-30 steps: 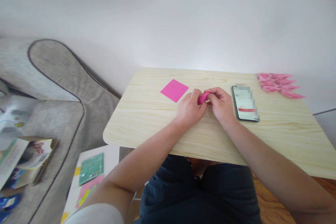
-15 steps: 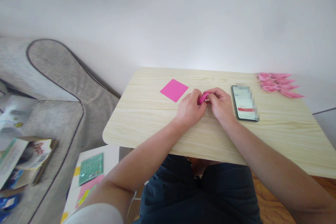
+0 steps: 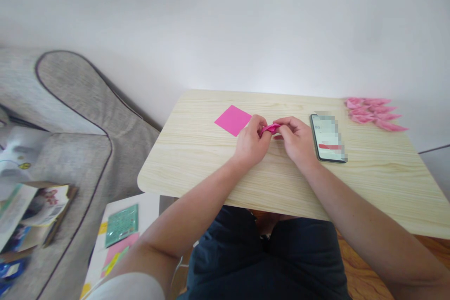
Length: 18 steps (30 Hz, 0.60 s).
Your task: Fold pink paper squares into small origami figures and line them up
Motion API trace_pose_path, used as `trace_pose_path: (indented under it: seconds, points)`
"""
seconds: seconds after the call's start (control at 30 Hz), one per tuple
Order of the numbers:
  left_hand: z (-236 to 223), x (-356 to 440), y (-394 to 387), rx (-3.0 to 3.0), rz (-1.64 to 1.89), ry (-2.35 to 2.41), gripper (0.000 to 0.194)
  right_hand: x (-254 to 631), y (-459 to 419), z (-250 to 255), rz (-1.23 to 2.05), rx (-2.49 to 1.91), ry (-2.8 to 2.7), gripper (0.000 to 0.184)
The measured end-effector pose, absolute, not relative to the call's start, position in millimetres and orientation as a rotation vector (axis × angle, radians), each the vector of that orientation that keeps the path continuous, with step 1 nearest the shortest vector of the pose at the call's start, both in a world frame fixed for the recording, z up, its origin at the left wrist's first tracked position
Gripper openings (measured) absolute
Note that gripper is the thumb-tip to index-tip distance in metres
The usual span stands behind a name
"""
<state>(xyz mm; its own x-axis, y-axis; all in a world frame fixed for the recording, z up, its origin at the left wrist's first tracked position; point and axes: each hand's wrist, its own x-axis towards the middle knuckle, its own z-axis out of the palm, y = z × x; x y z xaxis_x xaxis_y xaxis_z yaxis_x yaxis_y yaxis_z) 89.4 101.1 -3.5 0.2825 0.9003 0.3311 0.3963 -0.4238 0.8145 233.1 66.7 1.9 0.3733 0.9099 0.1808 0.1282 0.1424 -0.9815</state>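
Note:
Between my two hands is a small folded piece of bright pink paper point(image 3: 270, 128), partly covered by the fingers. My left hand point(image 3: 252, 140) pinches its left end, and the fingers of my right hand point(image 3: 296, 137) are closed on its right end. Both hands are over the middle of the pale wooden table point(image 3: 197, 159). Just beyond my left hand, a flat square sheet of pink paper point(image 3: 232, 120) lies with a corner towards me. To the right of my right hand lies a phone point(image 3: 326, 137) with its screen lit and partly blurred out.
Several folded pink paper pieces point(image 3: 374, 113) sit in rows at the table's far right. A white surface point(image 3: 149, 211) at lower left holds a green packet point(image 3: 122, 225) and coloured papers. Further left, a grey sofa point(image 3: 80, 98) carries an opened box point(image 3: 35, 215). A wall stands behind the table.
My left hand has shifted slightly left and away from me, its wrist turning. The folded pink paper now lies flatter between the fingers. My right hand has stayed almost in place.

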Motion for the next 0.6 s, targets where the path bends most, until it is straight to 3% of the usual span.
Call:
trace_pose_path:
  seconds: [0.6]
  points:
    - [-11.6,90.2,108.1,1.716,1.058,0.997,0.012,235.2,60.0,2.0,0.490,-1.419,-1.241,0.008]
